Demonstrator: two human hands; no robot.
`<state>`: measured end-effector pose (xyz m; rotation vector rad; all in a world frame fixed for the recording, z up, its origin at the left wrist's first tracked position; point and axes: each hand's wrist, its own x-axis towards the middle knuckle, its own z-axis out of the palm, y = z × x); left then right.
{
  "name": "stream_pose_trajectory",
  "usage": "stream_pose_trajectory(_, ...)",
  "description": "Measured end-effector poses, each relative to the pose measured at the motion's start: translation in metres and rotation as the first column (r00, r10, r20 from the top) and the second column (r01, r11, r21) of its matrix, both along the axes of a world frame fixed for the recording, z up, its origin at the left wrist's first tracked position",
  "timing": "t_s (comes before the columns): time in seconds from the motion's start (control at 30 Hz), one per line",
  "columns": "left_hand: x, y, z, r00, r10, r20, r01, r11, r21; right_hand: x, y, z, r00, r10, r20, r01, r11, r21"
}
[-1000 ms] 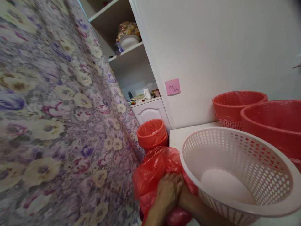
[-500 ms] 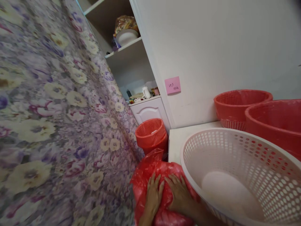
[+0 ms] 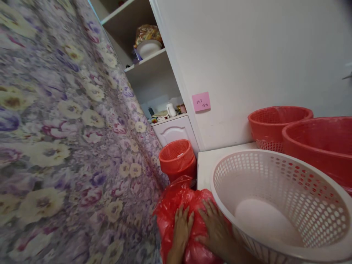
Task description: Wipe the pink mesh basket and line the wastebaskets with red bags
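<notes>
A bulging red plastic bag [image 3: 176,200] lies at the bottom middle, its contents hidden. My left hand [image 3: 182,228] rests on top of it, palm down with the fingers stretched out. Beside it my right hand [image 3: 216,229] presses on the bag's right part, fingers spread. Neither hand is closed around anything. Just right of my right hand stands a large pale basket [image 3: 255,172] with holes in its wall and nothing in its visible bottom. Behind the bag is a stack of red baskets [image 3: 177,159].
A flowered curtain [image 3: 68,146] hangs along the left. Red baskets [image 3: 277,124] and another large red basket [image 3: 316,143] stand at the right on a white surface [image 3: 205,165]. Shelves [image 3: 148,60] hold a bowl and small items. A pink note [image 3: 201,102] sticks to the wall.
My right hand has shifted slightly up and to the right on the bag. My left hand stays flat on it, a little lower. The view has shifted slightly.
</notes>
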<state>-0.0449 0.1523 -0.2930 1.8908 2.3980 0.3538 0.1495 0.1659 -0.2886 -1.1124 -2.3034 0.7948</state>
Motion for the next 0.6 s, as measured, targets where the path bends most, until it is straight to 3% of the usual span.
stream_pose_trajectory(0.27, 0.001, 0.002, -0.007, 1.0, 0.004, 0.024, -0.005, 1.0, 0.012, 0.01, -0.012, 0.037, 0.984, -0.104, 0.146, 0.124, 0.983, -0.133)
stream_pose_trajectory(0.43, 0.001, -0.002, 0.004, 0.998, -0.001, 0.06, 0.001, 1.0, 0.006, 0.012, -0.01, 0.031, 0.99, -0.069, 0.126, 0.084, 0.989, -0.118)
stream_pose_trajectory(0.6, 0.002, -0.01, 0.026, 0.994, -0.011, 0.107, 0.004, 0.998, 0.068, 0.025, -0.009, 0.008, 0.997, -0.082, 0.013, 0.082, 0.996, -0.02)
